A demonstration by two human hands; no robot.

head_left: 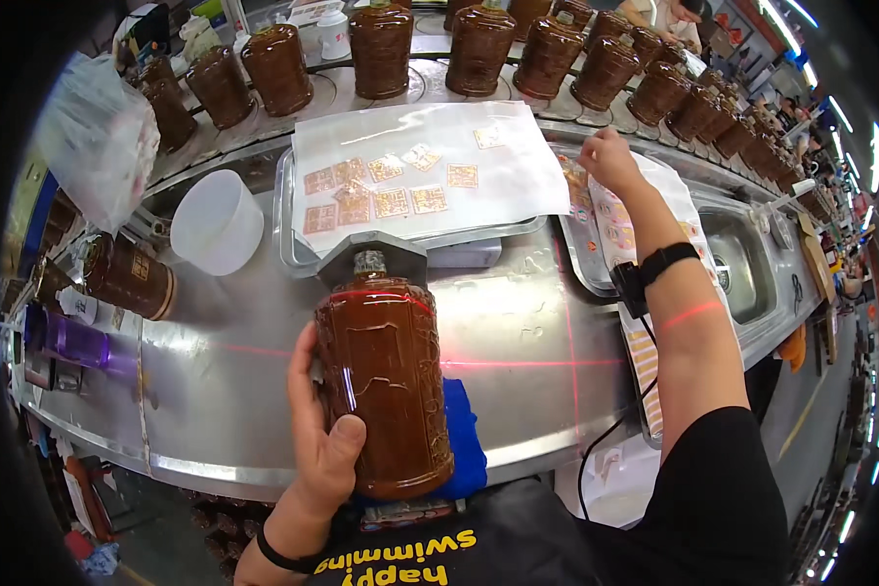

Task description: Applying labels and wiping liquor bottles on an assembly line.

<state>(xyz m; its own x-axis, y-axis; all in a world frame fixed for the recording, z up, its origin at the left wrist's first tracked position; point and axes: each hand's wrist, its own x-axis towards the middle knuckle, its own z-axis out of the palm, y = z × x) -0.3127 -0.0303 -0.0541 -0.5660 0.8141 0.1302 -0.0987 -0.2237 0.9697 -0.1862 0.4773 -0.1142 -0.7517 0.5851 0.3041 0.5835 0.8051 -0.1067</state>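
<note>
My left hand [324,444] grips a glossy brown bottle [386,391] with raised patterns down its sides. The bottle leans back over the near table edge, its neck in front of a dark grey angular block [400,256]. Out to the right, my right hand [610,161] is above the far end of a tray [584,259] holding a white sheet with round colourful decals. Its fingers are drawn together, and anything between them is hidden. Several square gold-and-pink decals [391,202] lie on a white sheet [518,176] over another tray at the back.
Brown bottles [381,49] stand along a curved conveyor behind the trays. A white plastic tub [217,223], a lying brown bottle [132,278] and a purple container [73,335] are at left. A blue cloth [464,439] lies by the held bottle. A sink [737,259] is at right.
</note>
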